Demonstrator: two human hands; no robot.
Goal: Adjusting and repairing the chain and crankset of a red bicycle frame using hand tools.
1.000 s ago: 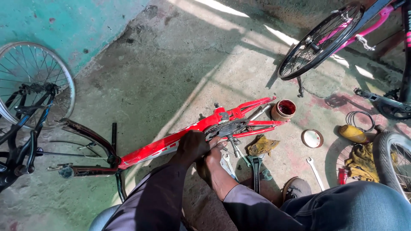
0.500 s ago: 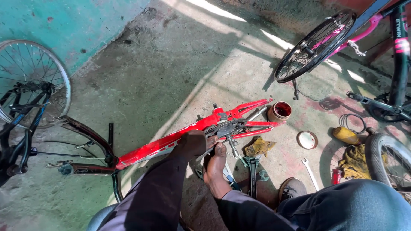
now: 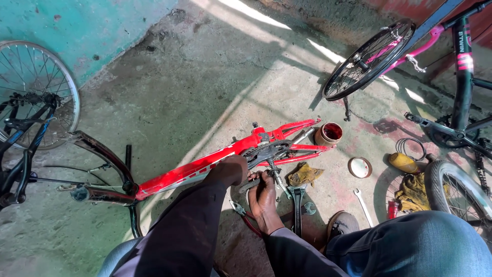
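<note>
A red bicycle frame point(image 3: 174, 177) lies on its side on the concrete floor, its chainring point(image 3: 266, 150) facing up. My left hand point(image 3: 231, 169) presses down on the frame tube just beside the chainring, fingers closed over it. Just below the chainring, my right hand point(image 3: 264, 197) is curled around a dark crank arm point(image 3: 247, 185). A black fork and mudguard point(image 3: 102, 154) stick out at the frame's left end.
Red-handled pliers point(image 3: 240, 209), a black wrench point(image 3: 297, 205), a yellow rag point(image 3: 303, 174) and a spanner point(image 3: 363, 204) lie near my hands. Further right are a tin point(image 3: 329, 133) and its lid point(image 3: 360, 167). A pink bicycle's wheel point(image 3: 369, 59) stands behind, another wheel point(image 3: 36, 87) at left.
Both hands stay at the crank area of the red frame. My right hand has shifted slightly up toward the chainring, and the view has tilted a little.
</note>
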